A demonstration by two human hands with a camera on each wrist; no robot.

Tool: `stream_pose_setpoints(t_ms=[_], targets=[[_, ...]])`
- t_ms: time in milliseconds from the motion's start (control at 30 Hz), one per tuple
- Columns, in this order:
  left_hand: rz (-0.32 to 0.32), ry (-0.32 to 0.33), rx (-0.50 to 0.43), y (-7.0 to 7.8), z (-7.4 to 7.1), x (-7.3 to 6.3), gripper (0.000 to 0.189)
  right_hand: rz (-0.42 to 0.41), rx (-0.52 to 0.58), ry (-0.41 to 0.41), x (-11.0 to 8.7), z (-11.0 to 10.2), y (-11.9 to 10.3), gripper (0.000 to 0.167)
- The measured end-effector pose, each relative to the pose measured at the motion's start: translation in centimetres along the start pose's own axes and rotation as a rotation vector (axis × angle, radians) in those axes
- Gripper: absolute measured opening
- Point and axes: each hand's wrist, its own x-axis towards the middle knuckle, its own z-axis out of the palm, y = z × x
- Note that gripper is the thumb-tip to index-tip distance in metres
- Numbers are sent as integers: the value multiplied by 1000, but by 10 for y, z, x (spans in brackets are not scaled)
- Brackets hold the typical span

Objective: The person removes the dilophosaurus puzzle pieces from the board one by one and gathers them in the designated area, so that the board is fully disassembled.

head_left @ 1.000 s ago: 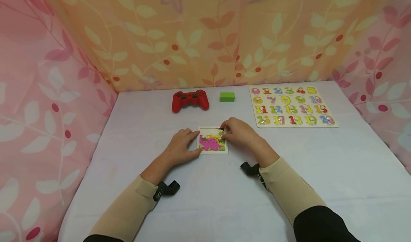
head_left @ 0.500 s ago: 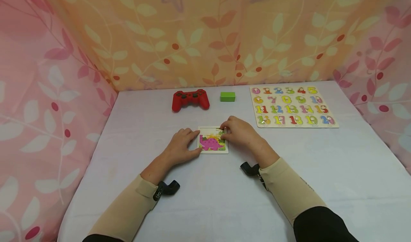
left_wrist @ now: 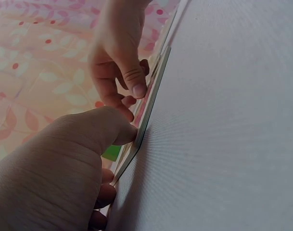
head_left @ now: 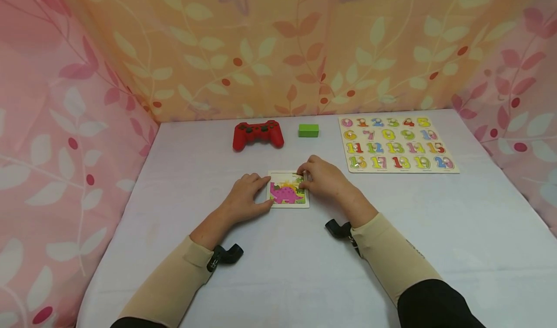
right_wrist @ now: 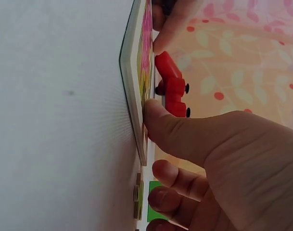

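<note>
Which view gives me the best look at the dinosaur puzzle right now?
The head view: it shows the dinosaur puzzle from above, though the left hand and right hand cover bits of its edges. Both wrist views catch it almost edge-on, its picture a thin slanted strip.

Your right hand (head_left: 324, 178) hides part of the right side of the dinosaur puzzle (head_left: 286, 195). Beyond the puzzle to the right, tiny marks on the number board (head_left: 417, 135) are unreadable. Below the puzzle, the head view's bottom edge cuts off your black sleeves (head_left: 437, 306).

Orange leaf-print backdrop (head_left: 261, 33) behind a white tabletop (head_left: 283, 270), pink side hangings (head_left: 48, 139).
</note>
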Motion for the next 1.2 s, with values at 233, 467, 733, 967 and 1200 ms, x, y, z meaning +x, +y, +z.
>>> stream_pose_setpoints(t_ms=[233,467,733,967,1200], targets=[[-4,-7,-1,-1,0,1,70,-54,-6,-6,-1,2,0,33],[-6,-16,-4,0,-1,1,71,-120,-5,7,-3,5,-3,29],[-13,-13,-11,0,-1,0,71,-175,-30,40,0,5,-1,23],[-2,-8,-14,0,-1,0,70,-180,3,16,2,7,0,19],[12,2,-8,-2,0,1,70,-190,-6,19,2,9,0,16]])
